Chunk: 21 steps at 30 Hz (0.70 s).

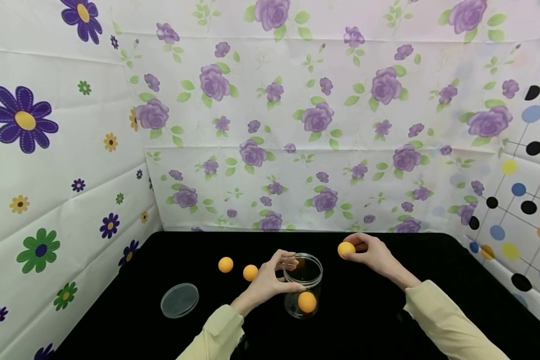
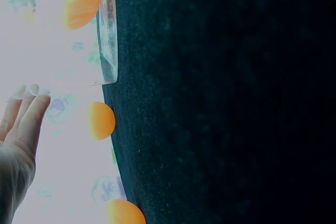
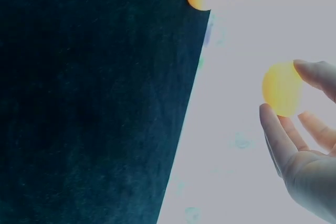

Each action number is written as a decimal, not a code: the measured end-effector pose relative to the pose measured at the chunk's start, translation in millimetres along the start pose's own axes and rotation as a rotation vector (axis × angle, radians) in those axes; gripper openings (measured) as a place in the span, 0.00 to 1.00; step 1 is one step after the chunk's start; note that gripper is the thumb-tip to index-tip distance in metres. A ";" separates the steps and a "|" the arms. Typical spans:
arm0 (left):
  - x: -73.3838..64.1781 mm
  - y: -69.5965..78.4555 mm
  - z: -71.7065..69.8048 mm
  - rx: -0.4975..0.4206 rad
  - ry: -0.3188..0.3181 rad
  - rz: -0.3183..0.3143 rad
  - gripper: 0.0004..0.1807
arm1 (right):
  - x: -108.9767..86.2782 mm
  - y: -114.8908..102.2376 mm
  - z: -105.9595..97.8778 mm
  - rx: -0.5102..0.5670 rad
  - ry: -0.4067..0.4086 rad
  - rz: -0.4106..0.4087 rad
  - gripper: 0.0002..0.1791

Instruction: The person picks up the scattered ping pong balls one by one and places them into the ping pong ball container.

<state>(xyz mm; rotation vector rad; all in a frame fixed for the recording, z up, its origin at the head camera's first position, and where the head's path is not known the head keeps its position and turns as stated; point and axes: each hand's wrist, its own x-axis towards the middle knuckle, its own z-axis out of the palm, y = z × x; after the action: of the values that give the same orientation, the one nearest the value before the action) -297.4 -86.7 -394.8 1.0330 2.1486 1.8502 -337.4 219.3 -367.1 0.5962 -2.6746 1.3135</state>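
A clear round jar [image 1: 317, 272] stands uncovered on the black table. My left hand [image 1: 270, 277] grips it near the rim, thumb on the near side and fingers around the far side. One orange ping-pong ball [image 1: 307, 302] shows low inside the jar; the left wrist view has the same ball [image 2: 81, 3] through the clear wall. To the jar's right, my right hand [image 1: 371, 252] pinches another orange ping-pong ball [image 1: 346, 249] between thumb and fingertips. The right wrist view shows this held ball [image 3: 282, 88] up off the table.
Left of the jar lie two more orange balls, one [image 1: 250, 273] close to the left hand and one [image 1: 226, 264] farther out. A clear round lid [image 1: 180, 300] lies at the left. Flowered cloth [image 1: 252, 190] hangs behind the black table [image 1: 387, 320], with patterned sheets on both sides.
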 end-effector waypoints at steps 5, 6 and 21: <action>0.0 0.3 -0.1 0.014 0.006 -0.002 0.33 | -0.2 -9.0 0.2 0.037 -0.010 -0.014 0.24; 0.1 0.3 -0.1 0.018 0.006 -0.003 0.33 | 0.2 -10.2 0.6 0.048 -0.011 -0.023 0.24; -0.4 1.3 0.0 0.012 0.003 -0.015 0.33 | 2.8 -33.8 13.1 0.078 -0.029 -0.084 0.21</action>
<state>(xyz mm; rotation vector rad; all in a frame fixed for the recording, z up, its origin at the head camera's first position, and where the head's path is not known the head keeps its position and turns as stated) -296.6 -86.9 -393.7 1.0147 2.1650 1.8357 -325.8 189.6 -349.6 0.7332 -2.5995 1.4019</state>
